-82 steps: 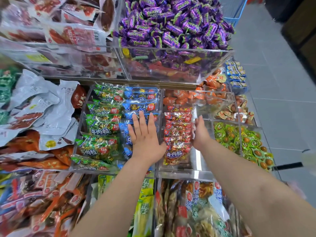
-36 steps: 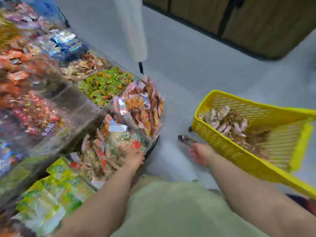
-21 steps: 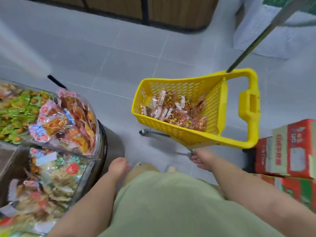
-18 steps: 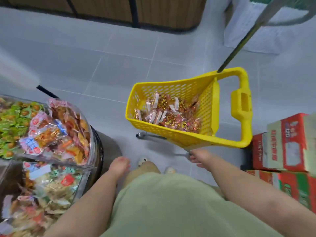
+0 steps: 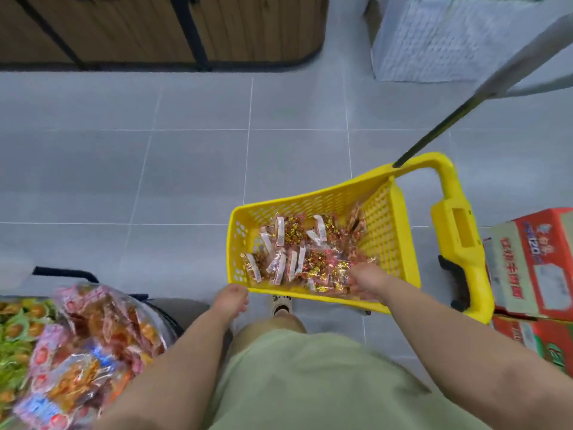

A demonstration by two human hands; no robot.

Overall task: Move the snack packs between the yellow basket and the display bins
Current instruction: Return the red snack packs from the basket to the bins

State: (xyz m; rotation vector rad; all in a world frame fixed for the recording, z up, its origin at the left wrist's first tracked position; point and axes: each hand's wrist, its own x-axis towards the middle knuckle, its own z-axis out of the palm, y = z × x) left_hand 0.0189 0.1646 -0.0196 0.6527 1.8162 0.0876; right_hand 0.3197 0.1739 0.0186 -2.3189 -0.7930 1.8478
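Note:
The yellow basket [image 5: 310, 198] stands on the grey tiled floor in front of me, on small wheels. Several clear snack packs [image 5: 297, 243] with red and gold contents and white labels lie in its bottom. My right hand [image 5: 367, 282] is down inside the basket at its near right side, resting on the packs, with the fingertips blurred and partly hidden. My left hand [image 5: 231, 301] hangs with curled fingers just outside the near left corner of the basket, holding nothing that I can see. The display bins [image 5: 93, 346] of mixed packs sit at lower left.
Red cardboard boxes [image 5: 533, 262] are stacked right of the basket's handle [image 5: 459, 225]. A black pole [image 5: 434, 135] slants up from the handle's far end. A wooden counter [image 5: 124, 26] and a white block [image 5: 434, 35] close off the far floor. Green packs [image 5: 12, 336] fill the leftmost bin.
I have turned from the display bins to the basket on the floor. My right hand went from below the basket's near rim into it and onto the packs. My left hand came up to its corner.

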